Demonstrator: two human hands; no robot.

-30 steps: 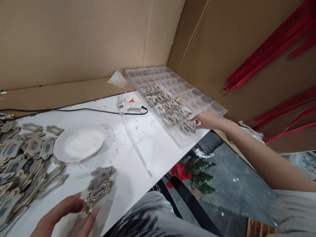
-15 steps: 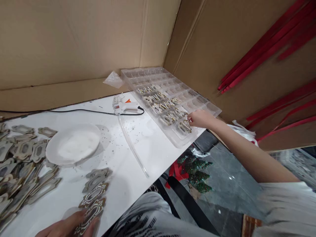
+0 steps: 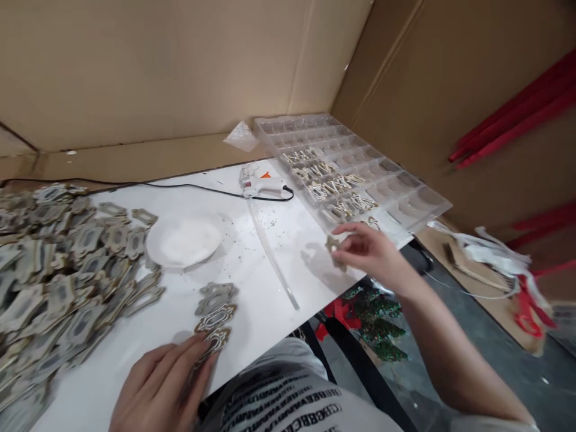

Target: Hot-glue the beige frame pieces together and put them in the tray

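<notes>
A person's right hand point(image 3: 366, 252) pinches a small ornate cutout point(image 3: 333, 245) between thumb and fingers, held above the white worktop point(image 3: 270, 282) just short of the clear compartment tray point(image 3: 405, 198) at 2 o'clock. The left hand point(image 3: 164, 384), fingers spread flat, presses on the nearest piece of a short row of frames point(image 3: 215, 309) at the worktop's near edge, at 7 o'clock. A large heap of similar frames point(image 3: 54, 270) fills the 9 o'clock side. A white dish point(image 3: 184, 240) sits at centre, with a glue gun point(image 3: 263, 187) and its black cord point(image 3: 180, 187) at 12 o'clock and a clear glue stick point(image 3: 272, 258) lying between dish and right hand. Cardboard walls point(image 3: 180, 66) stand behind.
</notes>
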